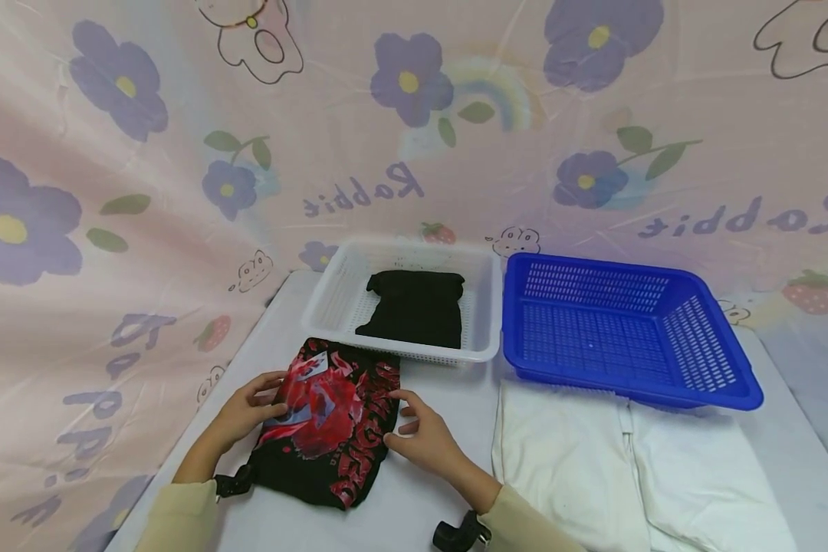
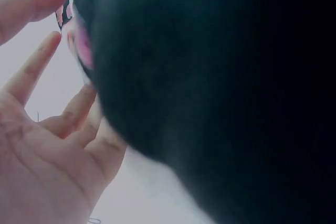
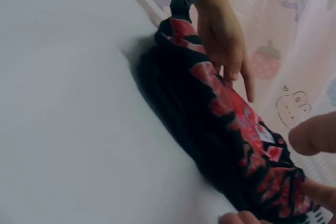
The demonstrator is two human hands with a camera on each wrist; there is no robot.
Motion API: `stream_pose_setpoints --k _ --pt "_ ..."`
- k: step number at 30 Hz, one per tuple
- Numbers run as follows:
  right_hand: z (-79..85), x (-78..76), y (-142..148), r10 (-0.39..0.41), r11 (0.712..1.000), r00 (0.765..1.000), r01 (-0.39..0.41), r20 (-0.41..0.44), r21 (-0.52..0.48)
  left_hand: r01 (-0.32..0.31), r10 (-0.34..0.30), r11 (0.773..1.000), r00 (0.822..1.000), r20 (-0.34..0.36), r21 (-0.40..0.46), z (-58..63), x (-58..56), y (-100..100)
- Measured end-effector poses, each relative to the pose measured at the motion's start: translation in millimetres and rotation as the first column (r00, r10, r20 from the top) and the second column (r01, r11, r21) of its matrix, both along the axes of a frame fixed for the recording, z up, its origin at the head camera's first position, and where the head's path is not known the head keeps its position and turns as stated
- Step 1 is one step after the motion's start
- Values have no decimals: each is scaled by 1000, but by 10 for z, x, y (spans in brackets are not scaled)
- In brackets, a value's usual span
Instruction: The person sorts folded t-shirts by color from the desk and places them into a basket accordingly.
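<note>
A folded black shirt (image 1: 324,422) with a red floral print and red lettering lies on the white table before me. My left hand (image 1: 243,410) is at its left edge, thumb over the print and fingers spread loosely. On the opposite side, my right hand (image 1: 431,441) has its index fingertip at the right edge, the other fingers slightly bent. The left wrist view is mostly filled by dark cloth (image 2: 168,77) beside the left palm (image 2: 47,156). From the right wrist, the shirt (image 3: 226,108) shows as a thick folded bundle, with the right thumb (image 3: 315,135) raised off it.
A white basket (image 1: 393,349) behind the shirt holds a folded black garment (image 1: 417,310). To its right stands a blue basket (image 1: 586,337). Two white folded garments, one at left (image 1: 566,460) and one at right (image 1: 711,475), lie in front of it. A patterned curtain (image 1: 359,146) hangs behind.
</note>
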State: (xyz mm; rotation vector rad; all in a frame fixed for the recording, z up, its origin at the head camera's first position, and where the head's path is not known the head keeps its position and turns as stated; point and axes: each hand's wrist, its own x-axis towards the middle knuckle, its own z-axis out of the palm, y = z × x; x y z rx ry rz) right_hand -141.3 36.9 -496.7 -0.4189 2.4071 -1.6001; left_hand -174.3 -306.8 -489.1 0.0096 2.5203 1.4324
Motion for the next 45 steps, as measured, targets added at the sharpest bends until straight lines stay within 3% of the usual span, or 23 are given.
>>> stream_pose_setpoints --k 9,15,21,24,28,31,38,45 --pt "-70 -25 -161 14 999 1000 -14 14 -43 37 -36 999 998 50 -30 2 -23 56" --pt "-75 -24 -244 73 980 989 -48 126 -195 59 -60 998 997 52 20 44 10 104" --pt "-73 -2 -291 112 963 973 -57 200 -264 57 -56 998 998 25 -35 73 71 138" --pt "-82 -7 -295 129 961 972 -73 197 -267 65 -64 998 997 51 -14 52 78 146" --pt "-64 -17 -300 178 953 970 -128 166 -274 75 -82 994 993 90 76 43 101 169" --pt "-11 -9 -316 159 959 975 -114 157 -261 72 -84 991 991 100 115 38 134 190" --pt "-1 4 -383 62 970 983 -18 175 -243 77 -89 990 991 103 116 -6 182 221" --pt "-44 -7 -397 109 978 985 -82 137 -194 89 -97 992 992 83 90 -16 206 267"
